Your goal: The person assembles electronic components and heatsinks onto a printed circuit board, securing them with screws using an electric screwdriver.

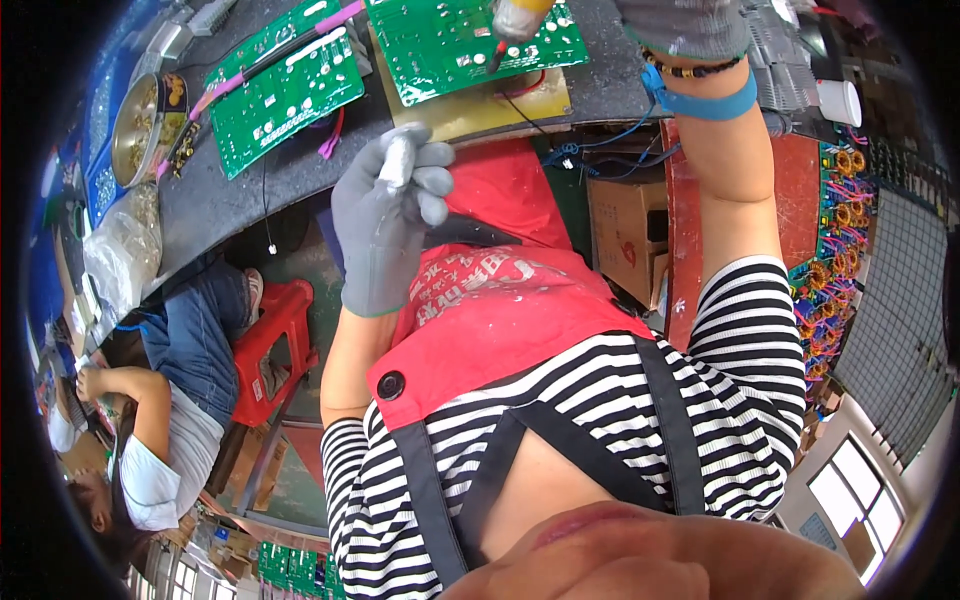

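My left hand (385, 220), in a grey glove with whitish fingertips, is raised at the bench's near edge. Its fingers are curled in, and whatever they may hold is hidden. Just beyond it lies a green circuit board (430, 50) on a yellow sheet (545, 100). A second green board (285, 115) rests to the left, crossed by a pink and black cable (290, 45). Over the middle board a yellow and whitish tool (520, 18) points its dark tip down. My right hand (690, 25), gloved too, is cut off by the top edge, fingers unseen. A blue strap (715, 103) circles that wrist.
A metal bowl (135, 125) of small parts and a clear plastic bag (125, 245) are at far left. Grey finned metal parts (780, 60) and a white cylinder (838, 102) stand right. A co-worker (175, 440) sits left by a red stool (275, 350). Below the bench is a cardboard box (620, 225).
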